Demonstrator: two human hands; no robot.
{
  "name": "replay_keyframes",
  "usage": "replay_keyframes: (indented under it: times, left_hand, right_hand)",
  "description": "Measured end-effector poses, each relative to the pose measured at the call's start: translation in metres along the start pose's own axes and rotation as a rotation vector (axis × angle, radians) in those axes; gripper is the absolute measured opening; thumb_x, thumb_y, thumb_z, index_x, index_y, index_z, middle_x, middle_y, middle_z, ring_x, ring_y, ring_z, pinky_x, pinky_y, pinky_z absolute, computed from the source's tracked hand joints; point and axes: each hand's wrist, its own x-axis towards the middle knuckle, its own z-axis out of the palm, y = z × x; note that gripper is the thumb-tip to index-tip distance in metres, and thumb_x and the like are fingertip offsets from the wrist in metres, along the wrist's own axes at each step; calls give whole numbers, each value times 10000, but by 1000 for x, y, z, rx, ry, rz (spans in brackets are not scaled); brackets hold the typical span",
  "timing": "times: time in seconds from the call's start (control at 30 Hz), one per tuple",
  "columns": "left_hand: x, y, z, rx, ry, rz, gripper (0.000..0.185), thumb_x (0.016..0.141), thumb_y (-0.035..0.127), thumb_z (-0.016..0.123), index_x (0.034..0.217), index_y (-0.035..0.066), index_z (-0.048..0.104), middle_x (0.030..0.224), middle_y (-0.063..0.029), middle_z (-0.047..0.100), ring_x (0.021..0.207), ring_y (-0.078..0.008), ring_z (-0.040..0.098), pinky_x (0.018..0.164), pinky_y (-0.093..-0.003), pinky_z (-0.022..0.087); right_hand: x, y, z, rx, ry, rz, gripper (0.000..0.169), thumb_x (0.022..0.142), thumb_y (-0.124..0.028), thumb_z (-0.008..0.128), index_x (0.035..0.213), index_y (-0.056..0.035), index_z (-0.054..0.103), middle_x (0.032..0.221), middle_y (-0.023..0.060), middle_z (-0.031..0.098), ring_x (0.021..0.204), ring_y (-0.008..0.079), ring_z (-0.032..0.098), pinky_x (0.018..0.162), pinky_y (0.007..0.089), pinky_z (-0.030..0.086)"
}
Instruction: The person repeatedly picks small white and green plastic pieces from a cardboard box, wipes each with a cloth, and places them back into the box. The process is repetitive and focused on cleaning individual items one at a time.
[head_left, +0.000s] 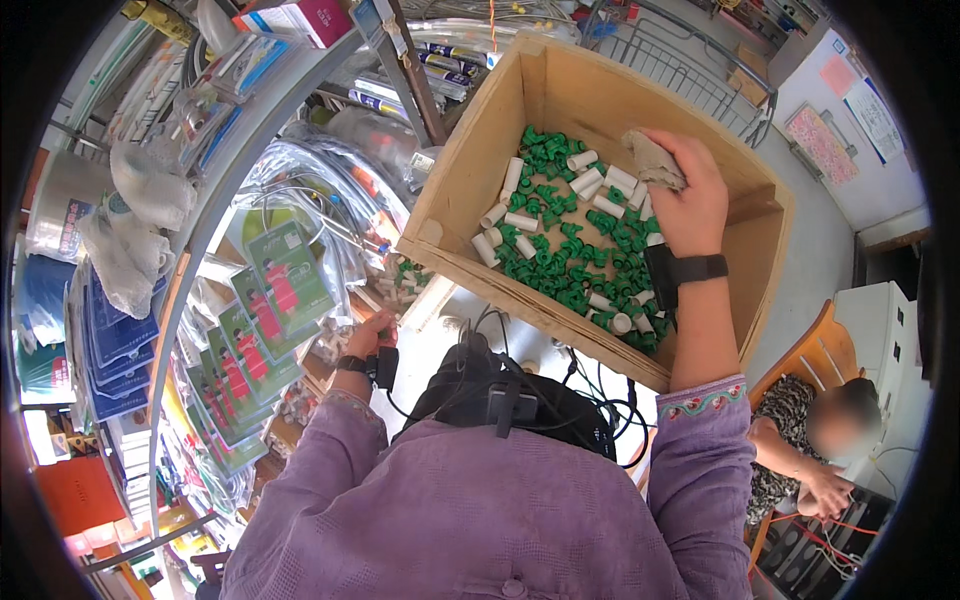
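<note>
My right hand (694, 191) grips a crumpled grey cloth (651, 159) above the inside of a deep wooden box (469, 135). Green plastic fittings (559, 202), perhaps small valves, lie scattered over the box floor. Short white plastic tube pieces (521, 221) are mixed among them. Lower and to the left, outside the box, my left hand (367, 335) is beside a wooden compartment of small pale fittings (330, 341). Its fingers are partly bent, and whether they hold anything is too small to make out.
Green-and-pink packets (289, 281) hang from a curved shelf edge (255, 135) at left. Another compartment of pale and green pieces (405, 281) sits under the box's left corner. Black cables (607, 412) hang before me. A seated person (795, 450) is at right by a wooden chair (817, 345).
</note>
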Motion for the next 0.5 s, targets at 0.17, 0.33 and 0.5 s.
replay_keyframes:
  times: [0.17,0.33,0.5]
  left_hand:
    - [34,-6,-7,-530,368,216,253,948,117,579,1181,72,490,1132,-105,557,966,-215,594,832,-401,562]
    - [21,59,6,-427,545,308,543,940,144,582,1424,131,337,1382,-144,416,1180,-278,516,926,-452,517]
    - [-33,135,68,-378,136,554,467,977,138,522,1420,135,373,1428,-88,422,1210,-235,512,989,-410,467]
  right_hand:
    - [1,-1,1,4,-22,-4,412,680,49,595,1060,-96,667,981,92,646,926,280,636,806,312,499]
    - [-1,3,2,-1,-28,-23,415,675,41,601,1061,-95,667,971,94,644,913,282,636,802,318,499]
    - [-1,5,3,-1,-6,-21,404,674,21,616,1052,-111,672,955,87,641,885,290,633,764,335,505]
